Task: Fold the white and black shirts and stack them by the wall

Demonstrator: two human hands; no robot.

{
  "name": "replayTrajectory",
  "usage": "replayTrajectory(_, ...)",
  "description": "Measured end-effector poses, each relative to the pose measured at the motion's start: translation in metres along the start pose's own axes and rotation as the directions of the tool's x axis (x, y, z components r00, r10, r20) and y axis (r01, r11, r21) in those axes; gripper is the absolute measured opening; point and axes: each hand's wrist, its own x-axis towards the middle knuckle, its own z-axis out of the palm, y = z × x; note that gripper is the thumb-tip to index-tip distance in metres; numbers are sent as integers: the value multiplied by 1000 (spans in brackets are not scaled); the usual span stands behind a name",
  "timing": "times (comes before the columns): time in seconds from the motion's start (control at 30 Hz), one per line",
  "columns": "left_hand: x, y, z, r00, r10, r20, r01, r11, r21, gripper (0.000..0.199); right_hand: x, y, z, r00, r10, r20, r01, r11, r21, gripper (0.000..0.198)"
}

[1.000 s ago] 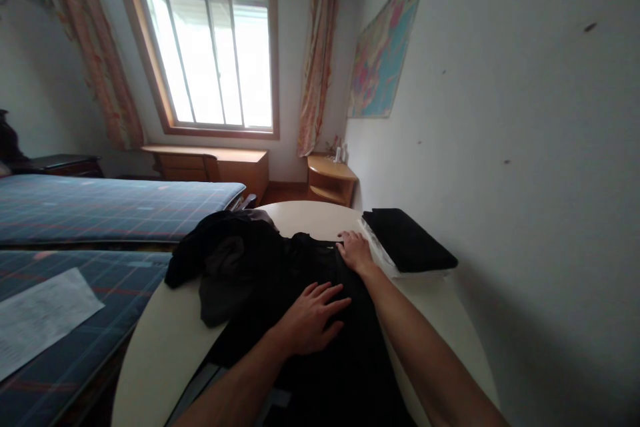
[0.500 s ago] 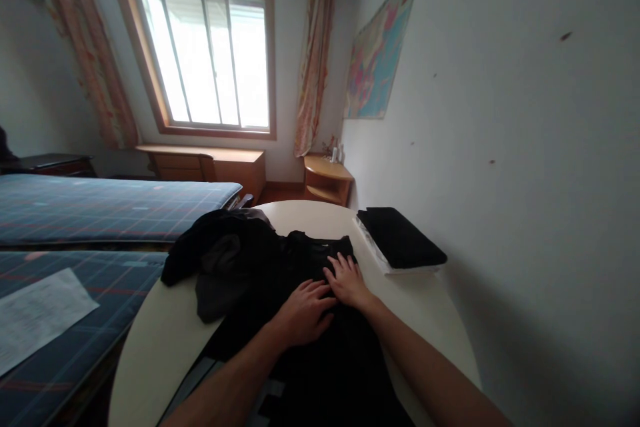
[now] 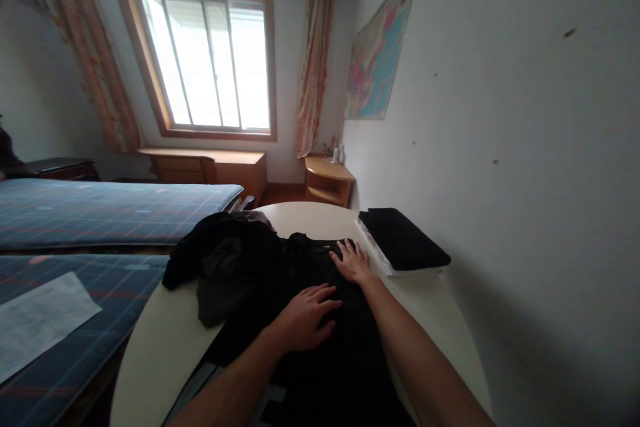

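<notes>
A black garment [image 3: 350,340] lies spread on a round cream table [image 3: 150,340], its far edge showing a small light label. My left hand [image 3: 309,317] rests on the middle of the cloth, fingers stretched out toward the right. Farther forward, my right hand [image 3: 353,261] lies flat with fingers spread near the garment's far right corner. Neither hand grips the fabric. To the left, a crumpled heap of dark clothing [image 3: 225,267] sits against the garment; where one ends and the other begins is hard to make out.
A folded black cloth [image 3: 403,238] on a white packet lies at the table's right, beside the wall [image 3: 540,227]. Plaid mattresses [image 3: 125,213] stand left, one bearing a paper sheet [image 3: 45,320]. A desk [image 3: 240,167] and corner shelf [image 3: 327,177] are beyond.
My right hand has slid forward and slightly right along the garment, away from my left hand. The left hand stays nearly in place, and the cloth's far edge looks flatter.
</notes>
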Motion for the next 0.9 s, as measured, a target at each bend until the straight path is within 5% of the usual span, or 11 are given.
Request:
replayTrajectory(0.2,-1,0,1,1000,17,13,-16,1000,-24,51,-13,7,-3,981,-85,-176,65,991,-118,56)
replayTrajectory(0.47,0,4,0,999,48,-23,-49,998,-44,54,-25,-4,-22,949,55,-311,-83,994,-76,54)
replayTrajectory(0.63,0,4,-2,990,-43,-132,42,999,-11,41,-24,-16,-24,942,43,-332,-49,999,-10,32)
replayTrajectory(0.8,0,3,-6,985,-86,-151,88,996,7,39,-30,-19,-18,957,-55,-286,84,992,89,34)
replayTrajectory(0.9,1,-2,-11,936,-240,-258,258,965,38,33,-47,-24,-5,955,-98,-279,134,985,113,45)
